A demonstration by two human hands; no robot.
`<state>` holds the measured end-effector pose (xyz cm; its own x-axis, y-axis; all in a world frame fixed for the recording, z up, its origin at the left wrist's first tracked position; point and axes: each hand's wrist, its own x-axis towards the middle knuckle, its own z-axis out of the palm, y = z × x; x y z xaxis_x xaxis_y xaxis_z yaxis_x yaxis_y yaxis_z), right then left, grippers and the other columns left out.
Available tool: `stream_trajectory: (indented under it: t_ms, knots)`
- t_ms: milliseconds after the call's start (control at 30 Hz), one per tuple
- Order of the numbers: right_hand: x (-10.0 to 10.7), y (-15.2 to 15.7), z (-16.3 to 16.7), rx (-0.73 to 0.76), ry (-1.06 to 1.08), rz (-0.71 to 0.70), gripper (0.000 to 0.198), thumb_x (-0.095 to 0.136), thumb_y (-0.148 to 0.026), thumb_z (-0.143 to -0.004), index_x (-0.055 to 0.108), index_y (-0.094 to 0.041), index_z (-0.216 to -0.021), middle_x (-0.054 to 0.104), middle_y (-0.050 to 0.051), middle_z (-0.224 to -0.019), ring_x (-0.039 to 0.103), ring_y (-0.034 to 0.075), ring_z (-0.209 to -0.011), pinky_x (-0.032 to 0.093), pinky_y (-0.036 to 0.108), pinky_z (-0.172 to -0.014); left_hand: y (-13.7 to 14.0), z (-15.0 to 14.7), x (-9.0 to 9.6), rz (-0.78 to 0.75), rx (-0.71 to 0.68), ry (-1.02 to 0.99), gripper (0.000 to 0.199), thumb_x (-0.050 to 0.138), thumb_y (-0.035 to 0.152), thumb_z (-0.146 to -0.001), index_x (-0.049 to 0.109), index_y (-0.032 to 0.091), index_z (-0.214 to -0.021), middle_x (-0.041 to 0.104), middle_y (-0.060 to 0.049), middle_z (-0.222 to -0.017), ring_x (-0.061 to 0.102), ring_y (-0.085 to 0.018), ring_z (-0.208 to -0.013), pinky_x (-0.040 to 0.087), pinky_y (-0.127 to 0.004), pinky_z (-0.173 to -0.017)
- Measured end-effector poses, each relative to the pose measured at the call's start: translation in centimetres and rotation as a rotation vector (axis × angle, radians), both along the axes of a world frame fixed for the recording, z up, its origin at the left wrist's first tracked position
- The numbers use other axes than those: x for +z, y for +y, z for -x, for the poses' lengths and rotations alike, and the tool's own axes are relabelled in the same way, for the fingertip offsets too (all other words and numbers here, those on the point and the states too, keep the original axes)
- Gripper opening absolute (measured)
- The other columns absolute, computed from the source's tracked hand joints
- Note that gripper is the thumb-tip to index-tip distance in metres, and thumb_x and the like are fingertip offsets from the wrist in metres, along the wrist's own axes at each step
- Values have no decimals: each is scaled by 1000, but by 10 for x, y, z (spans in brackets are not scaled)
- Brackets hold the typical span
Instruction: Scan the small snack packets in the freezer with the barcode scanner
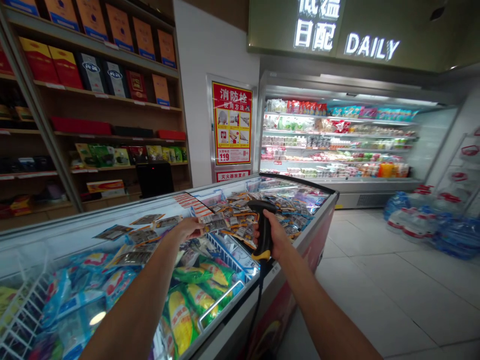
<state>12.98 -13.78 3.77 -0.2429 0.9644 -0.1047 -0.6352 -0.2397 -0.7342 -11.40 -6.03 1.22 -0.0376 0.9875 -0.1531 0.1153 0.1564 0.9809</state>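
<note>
My right hand (275,232) is wrapped round the grip of a black and yellow handheld barcode scanner (265,230), its head tilted toward the left. A cord runs down from the scanner's base. In my left hand (189,229) a small flat food packet (214,222) is pinched by its edge, just left of the scanner. Beneath both hands lies a glass-topped chest freezer (288,255). A heap of similar packets (240,230) spreads over its glass, and several more packets (144,235) lie to the left of my left forearm.
Inside the freezer are wire baskets (225,250) with green and yellow corn bags (187,305) and blue packages (93,275). Shelves with boxes (123,80) stand behind on the left. A lit refrigerated display (337,135) is at the back, with water bottles (423,220) on the floor at right.
</note>
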Motion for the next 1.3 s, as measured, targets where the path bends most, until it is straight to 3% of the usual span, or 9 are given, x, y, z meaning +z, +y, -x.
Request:
stream_trajectory:
  t_ms: [133, 300, 533, 733, 1300]
  knots:
    - [1, -3, 6, 15, 12, -13, 25, 51, -43, -67, 46, -18, -69, 48, -4, -48, 44, 8, -37, 37, 21, -35, -4, -18, -14, -17, -34, -258, 10, 57, 8, -58, 52, 16, -62, 57, 3, -55, 54, -9, -53, 45, -22, -63]
    - [2, -6, 14, 32, 15, -24, 26, 51, -43, -68, 48, -18, -71, 48, -4, -48, 44, 8, -37, 37, 21, -36, 1, -41, -35, -28, 21, -323, 13, 51, 6, -64, 49, 17, -60, 57, 3, -55, 58, -10, -58, 46, -24, -68]
    - [4, -8, 14, 53, 26, -25, 26, 50, -43, -68, 48, -17, -71, 48, -5, -47, 44, 8, -36, 36, 20, -36, 14, -57, -47, -37, 108, -313, 16, 48, 8, -70, 44, 18, -59, 56, 4, -53, 60, -11, -65, 47, -25, -69]
    - [3, -8, 14, 52, 18, -24, 26, 49, -43, -69, 48, -17, -70, 48, -4, -48, 44, 8, -36, 36, 21, -36, 16, -59, -49, -20, 121, -395, 15, 50, 5, -68, 44, 18, -61, 56, 4, -53, 59, -10, -61, 47, -25, -68]
    - [16, -8, 16, 89, 12, -7, 26, 48, -42, -70, 47, -17, -68, 48, -4, -45, 44, 8, -35, 36, 21, -36, 7, -68, -42, -44, 178, -338, 15, 50, 4, -67, 45, 17, -63, 56, 3, -59, 59, -11, -65, 48, -25, -69]
